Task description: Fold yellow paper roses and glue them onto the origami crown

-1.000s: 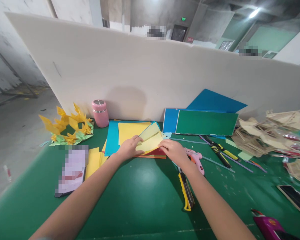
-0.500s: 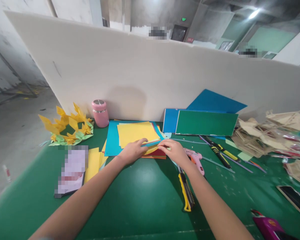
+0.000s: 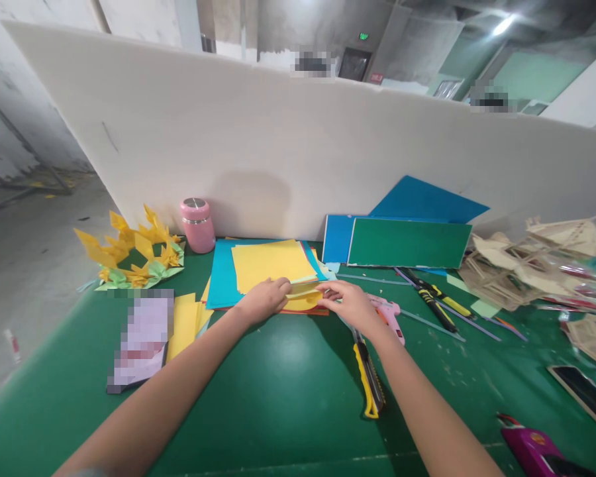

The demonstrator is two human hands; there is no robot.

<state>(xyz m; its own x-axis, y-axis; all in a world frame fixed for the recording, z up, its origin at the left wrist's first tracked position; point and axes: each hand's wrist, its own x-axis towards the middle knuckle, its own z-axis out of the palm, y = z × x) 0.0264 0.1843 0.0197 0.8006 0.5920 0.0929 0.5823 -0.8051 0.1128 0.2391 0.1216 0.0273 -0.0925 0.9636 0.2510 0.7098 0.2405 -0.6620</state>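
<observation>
A stack of coloured paper sheets (image 3: 271, 264), yellow on top over blue and red, lies on the green table (image 3: 278, 391) near the white partition. My left hand (image 3: 261, 300) rests curled on the stack's near edge, its fingers pinching the yellow sheets. My right hand (image 3: 352, 306) grips the same near edge from the right, thumb and fingers closed on a yellow sheet (image 3: 302, 299) lifted slightly from the pile.
A yellow utility knife (image 3: 369, 379) and pink glue gun (image 3: 390, 314) lie by my right wrist. Pink flask (image 3: 197, 225), yellow paper flowers (image 3: 134, 255), green and blue boards (image 3: 410, 243), hand tools (image 3: 434, 298), wooden model parts (image 3: 531, 268) and a magenta tool (image 3: 536, 450) surround the area.
The raised pale yellow sheets have been laid back flat on the stack. Both hands stay at the near edge, now pinching a lower yellow sheet.
</observation>
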